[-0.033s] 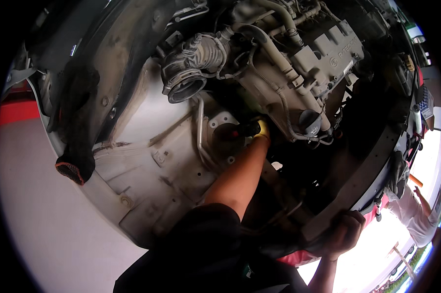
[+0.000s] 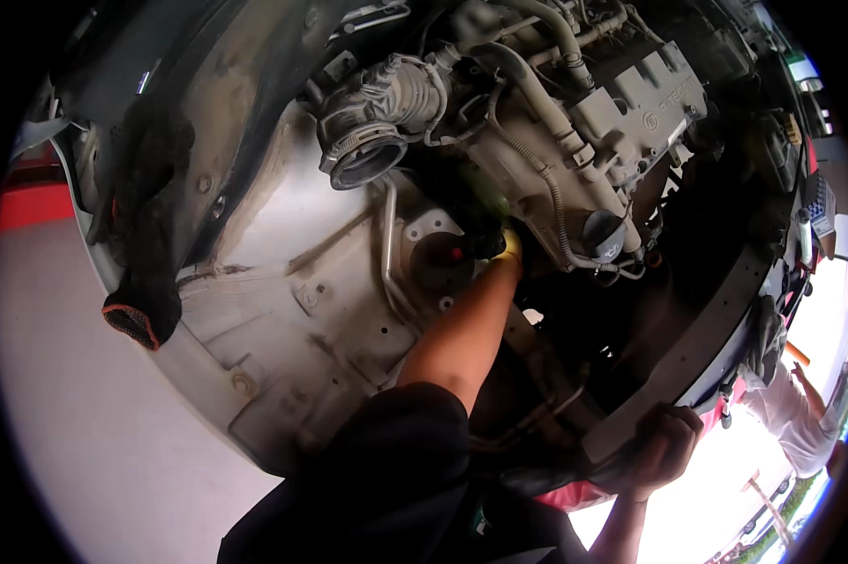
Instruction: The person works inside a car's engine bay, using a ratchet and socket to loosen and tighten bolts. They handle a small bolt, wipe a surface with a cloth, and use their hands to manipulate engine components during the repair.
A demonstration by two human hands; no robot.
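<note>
My left arm reaches down into a car's engine bay. On my left hand [image 2: 508,247] shows something yellow, like a glove's edge; its fingers are lost in shadow beside the engine. Just left of it sit a dark shape and a small red spot [image 2: 457,254], too dim to name. A round dark opening [image 2: 438,258] in the pale inner body panel [image 2: 349,310] lies beside them. My right hand [image 2: 670,437] is closed against the bay's front crossbeam [image 2: 696,357]; whether anything is inside its fingers is hidden.
The dusty engine [image 2: 630,113] fills the upper right, with an oil filler cap [image 2: 603,232] and an open-ended intake duct [image 2: 367,162]. A metal pipe [image 2: 389,235] runs beside the opening. A black glove-like item with an orange-edged cuff [image 2: 137,320] hangs over the left fender. Another person [image 2: 790,414] stands at far right.
The view has shifted slightly, so the engine and duct sit a little differently. Both hands stay in about the same places, and a greenish glint above my left hand is brighter.
</note>
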